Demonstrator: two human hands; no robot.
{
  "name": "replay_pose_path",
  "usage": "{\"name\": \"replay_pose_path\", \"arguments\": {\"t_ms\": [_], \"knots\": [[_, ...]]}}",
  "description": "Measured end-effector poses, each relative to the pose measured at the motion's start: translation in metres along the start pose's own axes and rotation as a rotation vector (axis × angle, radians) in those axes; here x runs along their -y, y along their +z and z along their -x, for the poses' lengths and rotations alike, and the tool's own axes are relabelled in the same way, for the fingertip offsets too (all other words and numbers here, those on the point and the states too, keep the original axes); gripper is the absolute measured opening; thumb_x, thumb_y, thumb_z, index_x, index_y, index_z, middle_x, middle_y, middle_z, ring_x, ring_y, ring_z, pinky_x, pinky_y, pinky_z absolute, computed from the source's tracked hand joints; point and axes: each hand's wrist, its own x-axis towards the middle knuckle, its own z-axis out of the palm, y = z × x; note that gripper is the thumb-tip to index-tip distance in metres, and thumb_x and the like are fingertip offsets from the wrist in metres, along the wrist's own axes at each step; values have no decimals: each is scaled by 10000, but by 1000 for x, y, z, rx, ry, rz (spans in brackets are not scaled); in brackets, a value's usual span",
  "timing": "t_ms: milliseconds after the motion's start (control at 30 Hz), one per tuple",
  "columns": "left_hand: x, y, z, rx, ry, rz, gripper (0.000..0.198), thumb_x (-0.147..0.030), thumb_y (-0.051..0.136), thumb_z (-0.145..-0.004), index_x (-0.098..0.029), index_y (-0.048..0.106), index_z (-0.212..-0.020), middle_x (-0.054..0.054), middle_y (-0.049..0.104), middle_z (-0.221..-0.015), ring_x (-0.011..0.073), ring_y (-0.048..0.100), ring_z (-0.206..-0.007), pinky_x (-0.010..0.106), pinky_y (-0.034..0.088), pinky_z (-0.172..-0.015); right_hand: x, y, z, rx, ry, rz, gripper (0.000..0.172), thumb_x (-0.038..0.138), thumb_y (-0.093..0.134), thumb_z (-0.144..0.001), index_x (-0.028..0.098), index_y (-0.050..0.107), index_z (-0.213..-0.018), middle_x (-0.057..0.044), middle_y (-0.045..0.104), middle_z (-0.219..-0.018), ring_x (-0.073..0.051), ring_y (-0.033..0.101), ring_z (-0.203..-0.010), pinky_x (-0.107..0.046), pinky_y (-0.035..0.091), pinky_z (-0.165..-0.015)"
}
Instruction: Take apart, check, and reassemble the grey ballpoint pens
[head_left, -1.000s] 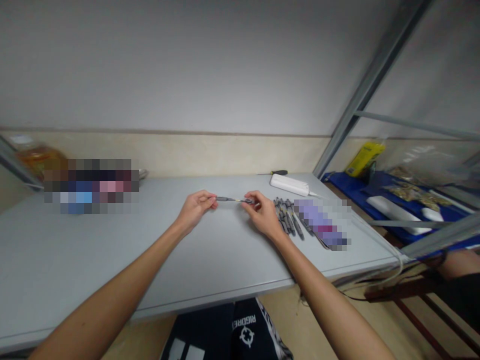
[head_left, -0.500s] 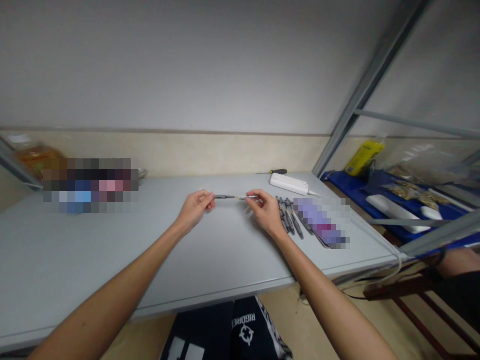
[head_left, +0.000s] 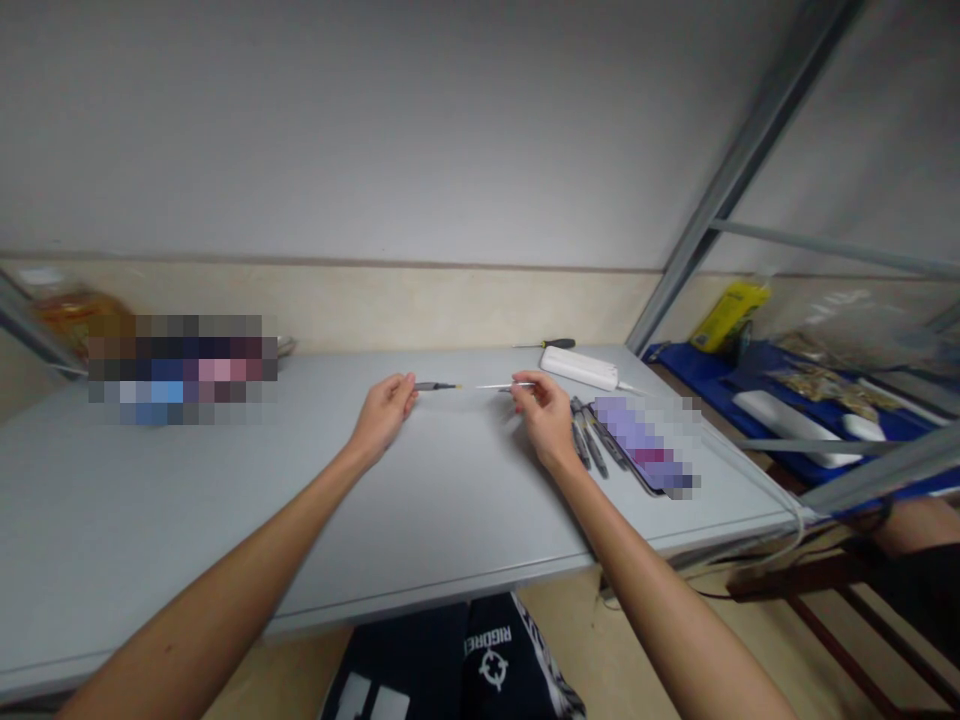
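Note:
My left hand (head_left: 386, 415) pinches the end of a grey pen barrel (head_left: 436, 386) whose pale tip points right. Facing it across a small gap, my right hand (head_left: 544, 408) has its fingers closed on a thin silvery rod (head_left: 493, 387); a short grey piece also shows at those fingertips. Both hands are raised over the grey desk (head_left: 420, 520). Just right of my right hand lie several grey pens (head_left: 596, 440), partly hidden by it. A phone-like object (head_left: 637, 445), blurred out, is beside them.
Behind the pens sit a white power strip (head_left: 579, 368) with a cable and a screwdriver (head_left: 559, 343). Pixelated items and an orange bottle (head_left: 82, 315) stand at the left. Past the metal frame, a blue surface (head_left: 679, 365) holds a yellow packet (head_left: 729, 315). A person's arm (head_left: 919, 525) shows at right.
The pen barrel and the thin rod, which met end to end, are now apart. My left hand has moved slightly left, my right hand slightly right.

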Motion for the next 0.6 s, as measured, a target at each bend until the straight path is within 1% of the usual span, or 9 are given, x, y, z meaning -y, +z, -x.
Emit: {"name": "replay_pose_path", "arguments": {"t_ms": [133,467,600], "knots": [[4,-2,-2,-10,4,5,385,-479,491,-816,-183,434,-577,-61,366,-471,79,338,-440,221,253,-457,-2,-2,-3,-53,29,-31,186,299,621,-671,179,606,-813,18,563,-654,-105,473,-532,-242,408,-523],[0,0,0,-15,-7,15,385,-480,524,-792,-187,432,-560,-55,375,-473,82,337,-445,227,250,-463,1,-1,-1,-16,39,48,198,319,600,-668,175,607,-803,11,565,-634,-110,494,-522,-249,414,-541],[-1,0,0,-27,-3,12,393,-486,530,-786,-188,432,-550,-55,372,-464,84,339,-444,228,251,-461,0,-1,-1,-21,33,61,203,323,603,-670,173,607,-807,9,563,-629,-114,503,-530,-248,419,-541]]}}
